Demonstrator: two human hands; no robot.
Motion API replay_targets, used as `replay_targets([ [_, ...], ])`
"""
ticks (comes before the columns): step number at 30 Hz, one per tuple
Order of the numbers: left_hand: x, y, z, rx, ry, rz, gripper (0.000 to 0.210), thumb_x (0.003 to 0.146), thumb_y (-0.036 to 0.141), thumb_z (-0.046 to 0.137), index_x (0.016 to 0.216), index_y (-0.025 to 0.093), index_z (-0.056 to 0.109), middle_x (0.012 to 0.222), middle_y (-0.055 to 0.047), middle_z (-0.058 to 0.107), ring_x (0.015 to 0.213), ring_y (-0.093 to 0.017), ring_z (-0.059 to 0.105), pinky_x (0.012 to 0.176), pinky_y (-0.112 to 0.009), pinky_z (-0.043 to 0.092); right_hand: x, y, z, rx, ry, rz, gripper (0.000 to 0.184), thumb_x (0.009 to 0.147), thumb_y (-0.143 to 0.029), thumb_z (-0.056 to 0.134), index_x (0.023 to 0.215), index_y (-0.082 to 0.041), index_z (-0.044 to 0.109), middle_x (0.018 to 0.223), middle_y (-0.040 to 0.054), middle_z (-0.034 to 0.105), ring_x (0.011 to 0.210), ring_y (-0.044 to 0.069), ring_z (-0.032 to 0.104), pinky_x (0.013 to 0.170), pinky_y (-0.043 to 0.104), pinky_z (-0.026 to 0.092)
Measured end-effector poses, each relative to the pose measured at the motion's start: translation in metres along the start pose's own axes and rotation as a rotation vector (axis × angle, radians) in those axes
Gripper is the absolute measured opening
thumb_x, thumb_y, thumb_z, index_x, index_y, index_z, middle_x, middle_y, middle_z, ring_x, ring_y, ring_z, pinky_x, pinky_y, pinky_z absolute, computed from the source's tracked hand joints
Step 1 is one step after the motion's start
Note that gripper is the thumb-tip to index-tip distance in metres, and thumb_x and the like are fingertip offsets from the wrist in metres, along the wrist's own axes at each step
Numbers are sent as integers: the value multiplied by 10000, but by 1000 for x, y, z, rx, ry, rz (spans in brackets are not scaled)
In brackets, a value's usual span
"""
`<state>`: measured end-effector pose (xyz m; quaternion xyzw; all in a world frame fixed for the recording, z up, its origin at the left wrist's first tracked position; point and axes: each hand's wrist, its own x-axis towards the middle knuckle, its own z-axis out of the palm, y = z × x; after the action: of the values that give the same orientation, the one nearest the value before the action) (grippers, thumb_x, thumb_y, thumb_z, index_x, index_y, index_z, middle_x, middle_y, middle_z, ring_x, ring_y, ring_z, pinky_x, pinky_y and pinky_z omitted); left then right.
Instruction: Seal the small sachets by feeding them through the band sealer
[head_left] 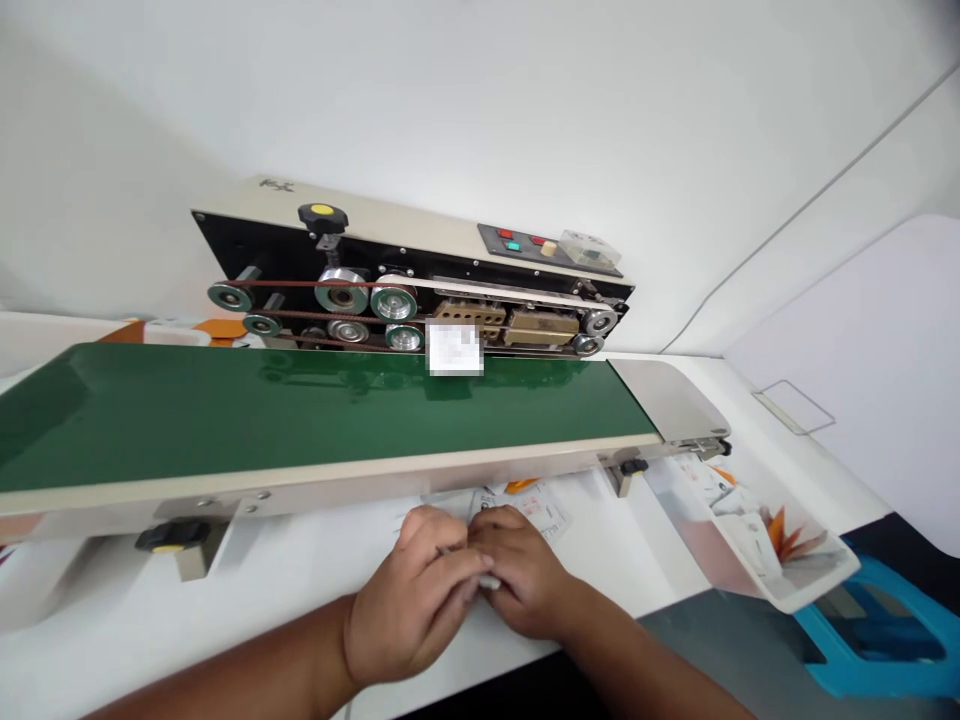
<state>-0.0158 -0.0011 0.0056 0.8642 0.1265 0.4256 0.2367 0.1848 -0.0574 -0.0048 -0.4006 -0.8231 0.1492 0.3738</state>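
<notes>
Fingers of the left hand (411, 605) and right hand (523, 575) grasp a pale piece (490, 581). Packets (551, 507) lie on the far side.

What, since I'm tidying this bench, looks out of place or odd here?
I see nothing spilled or damaged. The white bin at right seems to jut past the edge of the table, toward the blue stool, though the angle may exaggerate this. A pixelated white patch hides detail at the back edge of the green belt.
</notes>
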Motion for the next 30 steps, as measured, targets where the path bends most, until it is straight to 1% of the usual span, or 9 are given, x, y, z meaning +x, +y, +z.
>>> replay_targets([
  [2,3,-1,1,-37,-5,-86,386,981,100,455,1310,264,570,1034,-79,628,939,-220,605,865,-354,524,-3,4,-6,101,100,61,215,960,-177,482,1047,-242,668,862,56,712,875,228,636,815,388,519],
  [6,3,-4,4,-92,-95,-217,429,1016,134,463,1417,278,512,1134,-79,683,992,-202,667,869,-285,567,-13,13,-13,236,339,344,199,1008,-309,512,913,-222,664,774,36,638,716,190,603,673,324,515],
  [8,1,-6,5,-78,-108,-261,410,1017,183,507,1415,275,529,1178,-75,714,1024,-211,694,905,-287,572,-19,18,-11,281,405,457,208,999,-364,553,924,-216,678,754,27,640,662,175,592,612,294,510],
  [11,0,-9,7,-72,-71,-362,342,1012,246,547,1349,265,604,1233,-64,737,1072,-226,716,960,-296,569,-23,22,-7,375,459,554,229,987,-412,577,1027,-220,697,789,34,686,652,176,621,589,279,537],
  [14,4,-12,7,-115,-43,-478,290,1011,291,554,1272,259,676,1221,-55,754,1048,-225,734,948,-293,583,-25,24,-6,435,445,579,326,983,-408,578,1250,-236,650,857,49,729,686,186,656,616,288,571],
  [16,7,-13,7,-140,-19,-518,282,1014,313,546,1236,255,709,1221,-62,756,1045,-230,736,934,-300,592,-26,24,-6,420,421,564,393,963,-386,601,1324,-230,614,828,43,727,677,183,650,627,294,577],
  [22,11,-16,5,-177,-10,-506,274,1012,316,538,1160,253,760,1149,-70,777,998,-225,742,902,-309,598,-27,26,-10,415,355,541,214,928,-346,634,1076,-202,692,731,14,672,589,150,595,567,282,537],
  [26,11,-17,5,-201,-5,-533,259,1002,319,554,1132,259,770,1128,-63,779,991,-224,740,909,-308,592,-27,27,-10,451,327,585,237,927,-372,651,1072,-191,703,741,16,678,597,148,620,563,270,534],
  [30,11,-15,7,-244,17,-606,251,981,361,581,1086,244,775,1111,-67,779,1007,-241,732,914,-322,586,-26,29,-10,501,390,587,213,906,-383,709,1019,-204,687,698,-11,648,581,121,587,552,230,496],
])
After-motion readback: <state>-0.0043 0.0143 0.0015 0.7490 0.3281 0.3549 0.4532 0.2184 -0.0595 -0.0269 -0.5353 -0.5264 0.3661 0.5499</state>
